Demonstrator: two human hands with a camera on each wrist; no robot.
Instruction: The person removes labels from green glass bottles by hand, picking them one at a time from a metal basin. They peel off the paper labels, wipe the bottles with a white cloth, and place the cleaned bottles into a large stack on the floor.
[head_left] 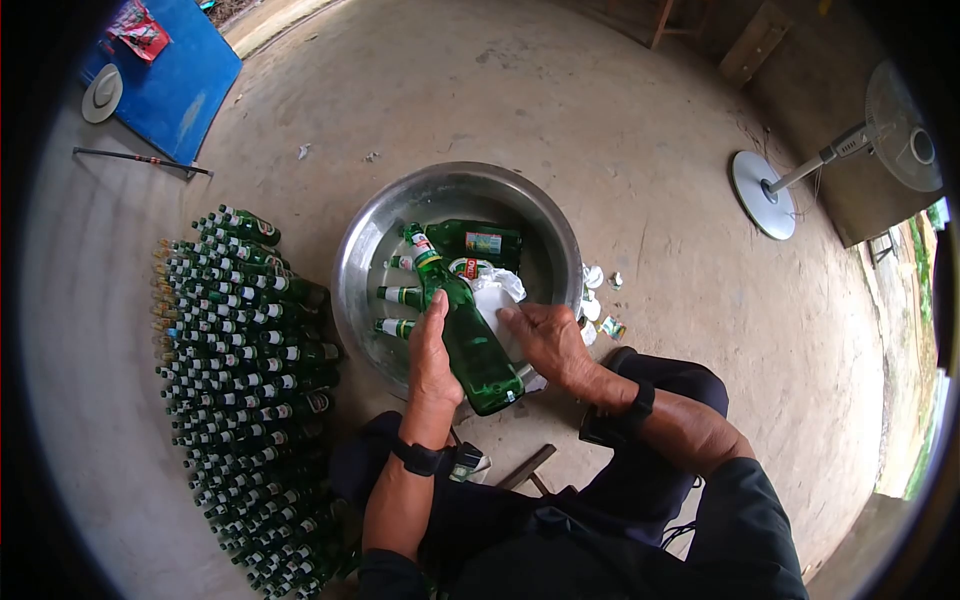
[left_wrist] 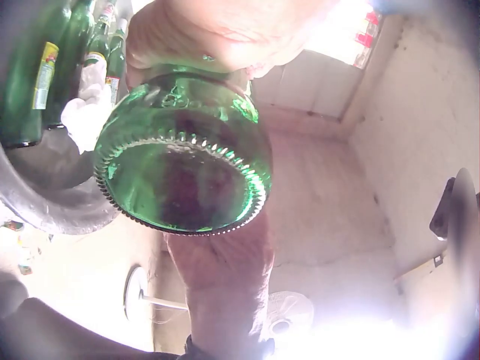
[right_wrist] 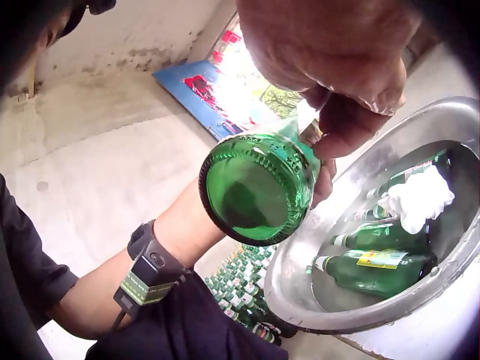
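My left hand (head_left: 435,365) grips a green glass beer bottle (head_left: 478,355), tilted over the metal basin (head_left: 352,290) with its neck pointing away and its base towards me. Thumb and fingers of my right hand (head_left: 555,345) pinch a thin white label (head_left: 497,312) along the bottle's right side. In the right wrist view the bottle's ridged base (right_wrist: 251,195) faces the camera, and the right hand (right_wrist: 330,60) is close above it. More green bottles (right_wrist: 375,271) lie in water in the basin. A crumpled white wad (right_wrist: 420,196) rests on top of them.
Many green bottles (head_left: 260,350) stand packed together on the floor left of the basin. Scraps of white paper (head_left: 592,300) lie by its right rim. A standing fan (head_left: 770,190) is at the right, and a blue board (head_left: 180,90) at the far left.
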